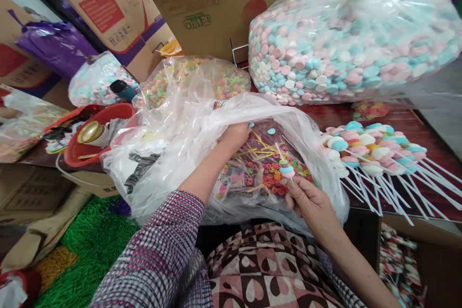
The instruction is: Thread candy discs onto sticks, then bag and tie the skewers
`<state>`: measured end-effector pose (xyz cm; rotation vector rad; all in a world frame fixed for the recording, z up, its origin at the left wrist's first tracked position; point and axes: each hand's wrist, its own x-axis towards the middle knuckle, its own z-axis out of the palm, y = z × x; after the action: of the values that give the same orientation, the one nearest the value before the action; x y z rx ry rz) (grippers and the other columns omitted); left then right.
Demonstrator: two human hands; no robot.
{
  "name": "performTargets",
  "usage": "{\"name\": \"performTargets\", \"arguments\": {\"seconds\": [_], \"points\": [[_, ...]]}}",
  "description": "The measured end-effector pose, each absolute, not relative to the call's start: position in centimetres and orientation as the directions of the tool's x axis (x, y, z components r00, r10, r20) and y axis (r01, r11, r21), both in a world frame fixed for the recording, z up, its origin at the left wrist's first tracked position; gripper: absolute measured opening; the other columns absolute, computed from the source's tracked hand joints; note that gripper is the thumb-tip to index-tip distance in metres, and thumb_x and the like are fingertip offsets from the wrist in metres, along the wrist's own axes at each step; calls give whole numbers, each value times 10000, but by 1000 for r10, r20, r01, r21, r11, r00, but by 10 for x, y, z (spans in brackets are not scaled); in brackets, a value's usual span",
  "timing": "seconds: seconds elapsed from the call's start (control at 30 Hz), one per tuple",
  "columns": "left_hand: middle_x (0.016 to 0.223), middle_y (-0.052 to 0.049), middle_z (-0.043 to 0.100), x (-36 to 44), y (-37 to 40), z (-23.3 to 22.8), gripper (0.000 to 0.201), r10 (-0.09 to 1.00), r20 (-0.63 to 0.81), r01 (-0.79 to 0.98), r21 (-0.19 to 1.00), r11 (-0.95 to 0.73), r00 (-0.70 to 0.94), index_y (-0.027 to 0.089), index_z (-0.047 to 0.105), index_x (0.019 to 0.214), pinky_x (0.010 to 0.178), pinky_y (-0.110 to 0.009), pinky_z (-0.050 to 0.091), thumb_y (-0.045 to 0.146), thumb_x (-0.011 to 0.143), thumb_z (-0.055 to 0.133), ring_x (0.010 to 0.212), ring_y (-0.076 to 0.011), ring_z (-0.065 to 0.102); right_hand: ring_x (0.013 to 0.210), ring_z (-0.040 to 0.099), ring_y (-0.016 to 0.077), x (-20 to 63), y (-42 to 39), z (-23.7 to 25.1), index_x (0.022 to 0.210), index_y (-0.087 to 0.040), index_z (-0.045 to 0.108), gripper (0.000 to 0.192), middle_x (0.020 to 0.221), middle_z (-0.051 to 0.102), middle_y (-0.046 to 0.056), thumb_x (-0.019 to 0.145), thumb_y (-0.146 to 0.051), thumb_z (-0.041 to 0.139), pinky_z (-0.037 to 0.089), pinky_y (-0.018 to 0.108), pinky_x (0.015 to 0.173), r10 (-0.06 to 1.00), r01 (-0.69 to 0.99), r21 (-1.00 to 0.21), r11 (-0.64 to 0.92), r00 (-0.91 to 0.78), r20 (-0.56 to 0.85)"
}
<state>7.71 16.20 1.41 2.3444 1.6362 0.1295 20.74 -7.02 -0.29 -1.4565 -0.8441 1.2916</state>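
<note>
My right hand (306, 199) is closed, thumb and fingers pinching a candy skewer (287, 171) just below its pink and blue marshmallows. Green and orange-red candy sits above them, and the bare white stick tip points up. My left hand (236, 137) reaches over the open clear plastic bag (288, 115), its fingers curled, with a blue marshmallow (251, 125) at the fingertips. Another blue marshmallow (271, 131) lies a little to the right. Inside the bag are red ring gummies (274, 180) and thin yellow strips (263, 144).
Finished-looking marshmallow skewers (378, 149) are piled at the right. Behind stands a big bag of marshmallows (325, 57), beside a bag of coloured gummies (231, 77). A red basin (72, 154) holding a metal bowl is at the left. Cardboard boxes (216, 9) line the back.
</note>
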Motion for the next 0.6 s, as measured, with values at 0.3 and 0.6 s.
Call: {"name": "performTargets", "arguments": {"seconds": [0.3,0.6], "points": [[1317,-167,646,74,159,14,410,885,-65,882,149,-447,460,128,631,1285,1091,-369,402,118,942,409,1243,-258,591,416,365,99,208,-69,-3,925,-192,637,427,526,533,-33,874,-611,576,284,244,406,950,-69,-968,-240,190,-249],[1033,-123,696,51,126,23,226,741,117,708,230,-667,661,113,688,1049,922,-338,513,120,879,540,1009,-231,654,416,346,91,210,-71,-6,842,-206,628,370,541,531,-37,884,-572,593,258,241,397,954,-79,-974,-210,204,-222]]}}
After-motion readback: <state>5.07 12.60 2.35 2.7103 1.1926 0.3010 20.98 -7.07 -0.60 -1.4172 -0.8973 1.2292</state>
